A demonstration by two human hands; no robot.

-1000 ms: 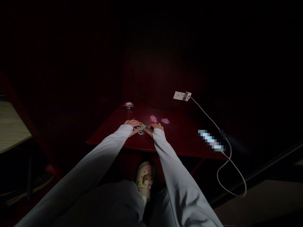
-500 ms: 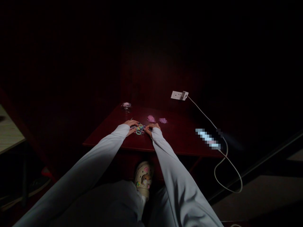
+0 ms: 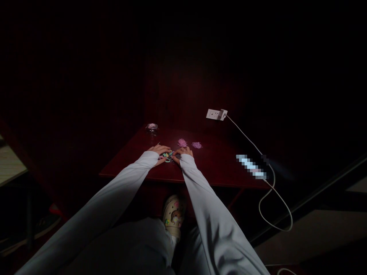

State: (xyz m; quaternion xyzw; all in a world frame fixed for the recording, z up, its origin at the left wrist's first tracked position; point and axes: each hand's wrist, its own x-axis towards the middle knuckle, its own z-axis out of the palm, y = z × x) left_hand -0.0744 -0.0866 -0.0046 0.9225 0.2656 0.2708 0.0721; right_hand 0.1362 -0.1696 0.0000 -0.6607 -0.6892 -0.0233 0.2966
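Observation:
A small pile of colourful hair ties (image 3: 168,160), with mint, yellow and pink rings among them, lies on the dark red table between my hands. My left hand (image 3: 159,150) curves around the pile's left side, its fingers stretched over the far edge and its thumb apart on the near side. From the right, my right hand (image 3: 182,151) reaches in with thumb and fingertips drawn close together at the pile's edge. Whatever lies between those fingertips is too small to make out. Just beyond my right hand sit a pink heap (image 3: 182,143) and a purple heap (image 3: 197,145) of thin bands or strands.
A clear jar (image 3: 152,128) with pinkish contents stands at the table's (image 3: 137,168) back left. On the back wall is a socket (image 3: 217,114) with a charger; its white cable (image 3: 243,131) runs to a pixelated device (image 3: 251,167) on the right. The room is dark.
The view has shifted slightly. My right hand has moved a little further in over the right side of the hair ties. My left hand stays around the pile.

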